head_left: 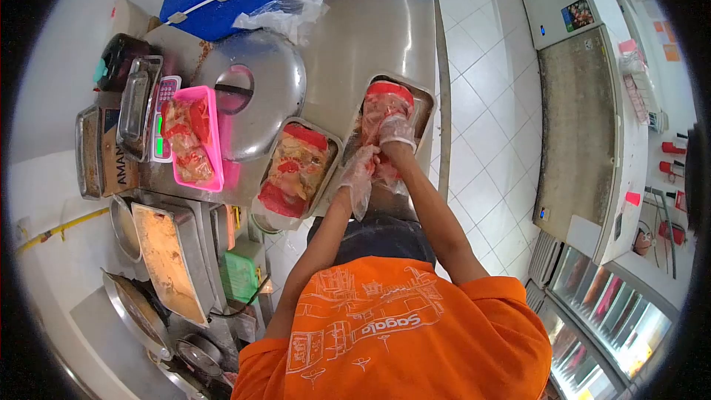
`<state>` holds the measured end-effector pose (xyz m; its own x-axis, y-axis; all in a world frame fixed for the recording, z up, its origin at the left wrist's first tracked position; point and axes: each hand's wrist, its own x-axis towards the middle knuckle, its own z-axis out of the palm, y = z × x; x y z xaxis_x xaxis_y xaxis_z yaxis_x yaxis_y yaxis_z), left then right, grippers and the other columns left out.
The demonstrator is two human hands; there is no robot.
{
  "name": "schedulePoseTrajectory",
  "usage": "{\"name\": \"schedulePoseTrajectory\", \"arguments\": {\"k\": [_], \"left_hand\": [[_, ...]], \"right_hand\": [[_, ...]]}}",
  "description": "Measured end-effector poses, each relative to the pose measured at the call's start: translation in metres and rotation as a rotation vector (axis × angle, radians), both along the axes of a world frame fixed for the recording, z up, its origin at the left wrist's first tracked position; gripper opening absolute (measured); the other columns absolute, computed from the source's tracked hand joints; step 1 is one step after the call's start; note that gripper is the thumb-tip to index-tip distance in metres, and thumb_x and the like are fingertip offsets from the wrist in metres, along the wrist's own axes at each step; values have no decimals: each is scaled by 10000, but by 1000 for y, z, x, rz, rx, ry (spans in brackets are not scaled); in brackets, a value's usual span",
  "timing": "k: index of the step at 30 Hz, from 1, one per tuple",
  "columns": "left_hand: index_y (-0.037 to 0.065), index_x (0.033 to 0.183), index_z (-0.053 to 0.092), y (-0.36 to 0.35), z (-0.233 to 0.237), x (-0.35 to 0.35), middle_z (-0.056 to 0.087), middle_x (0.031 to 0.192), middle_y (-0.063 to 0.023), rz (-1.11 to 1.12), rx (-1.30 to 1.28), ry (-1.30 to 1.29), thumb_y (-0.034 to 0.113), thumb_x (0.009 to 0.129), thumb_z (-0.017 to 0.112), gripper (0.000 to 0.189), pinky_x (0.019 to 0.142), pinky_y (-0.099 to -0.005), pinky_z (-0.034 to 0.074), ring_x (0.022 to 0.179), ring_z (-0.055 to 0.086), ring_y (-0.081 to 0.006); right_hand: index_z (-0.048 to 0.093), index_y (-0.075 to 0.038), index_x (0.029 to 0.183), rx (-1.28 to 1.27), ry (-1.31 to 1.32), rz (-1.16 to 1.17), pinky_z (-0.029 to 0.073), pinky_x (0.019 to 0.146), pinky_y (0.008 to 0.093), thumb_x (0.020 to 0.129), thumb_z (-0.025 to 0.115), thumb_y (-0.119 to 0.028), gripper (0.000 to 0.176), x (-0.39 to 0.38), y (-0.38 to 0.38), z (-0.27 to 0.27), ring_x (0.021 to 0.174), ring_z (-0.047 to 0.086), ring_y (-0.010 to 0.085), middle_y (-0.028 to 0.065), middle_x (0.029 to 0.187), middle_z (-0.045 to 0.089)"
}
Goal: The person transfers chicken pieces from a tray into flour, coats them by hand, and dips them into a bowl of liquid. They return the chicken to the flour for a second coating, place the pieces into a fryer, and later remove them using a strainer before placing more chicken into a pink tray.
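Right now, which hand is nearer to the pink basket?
Left. The left hand is to the right of the pink basket, with a metal tray between them. The right hand is farther away, on the bagged meat in the far tray.

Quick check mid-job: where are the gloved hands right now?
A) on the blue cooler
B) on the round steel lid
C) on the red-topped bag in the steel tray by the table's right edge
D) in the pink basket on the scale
C: the right hand lies on the bag in the steel tray at the table's edge, and the left hand is at that bag's near end.
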<state>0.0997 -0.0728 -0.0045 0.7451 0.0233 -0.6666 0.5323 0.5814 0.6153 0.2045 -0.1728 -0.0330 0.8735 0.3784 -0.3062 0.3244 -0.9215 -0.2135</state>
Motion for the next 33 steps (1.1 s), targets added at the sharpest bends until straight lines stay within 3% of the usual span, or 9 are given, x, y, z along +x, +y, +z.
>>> {"name": "schedulePoseTrajectory", "arguments": {"k": [5, 7, 9, 11, 15, 23, 26, 29, 33], "left_hand": [[94, 967, 549, 6, -21, -6, 535, 767, -7, 40, -169, -40, 360, 892, 526, 277, 633, -291, 507, 695, 573, -137], [87, 972, 548, 8, -21, -8, 538, 773, -14, 67, -258, -20, 360, 897, 521, 284, 662, -307, 514, 700, 577, -145], [59, 1006, 547, 7, -19, -9, 545, 778, -36, 115, -253, -78, 397, 912, 480, 358, 676, -343, 520, 687, 578, -165], [31, 1067, 533, 8, -9, -11, 567, 886, -75, 124, -290, -105, 412, 929, 413, 422, 737, -339, 508, 768, 584, -191], [-28, 1172, 495, 15, 15, -6, 571, 1112, -169, 194, -682, -125, 533, 932, 260, 654, 877, -379, 472, 984, 573, -273], [-26, 1244, 449, 23, 60, -7, 561, 1149, -177, 347, -831, -139, 608, 903, 202, 762, 978, -403, 411, 1101, 525, -275], [-4, 1268, 441, 40, 22, -27, 530, 1209, -121, 342, -983, -399, 621, 900, 196, 766, 982, -357, 389, 1125, 493, -217], [-59, 1306, 368, 56, 115, -59, 413, 1291, -164, 107, 244, -506, 471, 940, 315, 646, 1042, -320, 288, 1136, 456, -267], [-53, 1310, 352, 112, 106, -109, 409, 1297, -157, 253, 60, -710, 358, 940, 390, 554, 1048, -303, 268, 1184, 421, -237]], "right_hand": [[664, -43, 883, -1, 60, 15, 508, 700, 406, 772, 583, -93, 146, -7, -32, 9, 778, 623, 329, 155, 941, 647], [646, -33, 874, 828, -282, 150, 503, 608, 380, 819, 596, -187, 171, -15, -39, 20, 680, 611, 298, 152, 847, 636], [626, -49, 903, 536, 401, -397, 481, 546, 337, 869, 566, -274, 236, -20, -48, 38, 641, 601, 220, 94, 779, 621], [603, -75, 978, 1419, 936, -780, 457, 498, 299, 914, 505, -294, 248, -35, -63, 55, 616, 584, 157, 29, 747, 600], [568, -14, 1032, 1558, 1016, -671, 486, 682, 257, 923, 489, -271, 290, -48, -69, 76, 760, 565, 128, 73, 917, 613], [557, -7, 1170, 1315, 705, -595, 453, 802, 276, 904, 515, -207, 335, -54, -44, 70, 920, 575, 176, 80, 1100, 600], [554, -36, 1154, 798, 7, -26, 445, 720, 262, 881, 530, -191, 314, -56, -21, 64, 825, 540, 142, 48, 1036, 591], [505, -53, 1159, 924, 273, -220, 415, 593, 211, 871, 552, -204, 328, -92, 43, 60, 668, 476, 82, 0, 950, 550], [461, -61, 1197, 1112, 542, -131, 428, 600, 206, 855, 580, -221, 396, -119, 101, 43, 692, 498, 88, 20, 914, 547]]}}
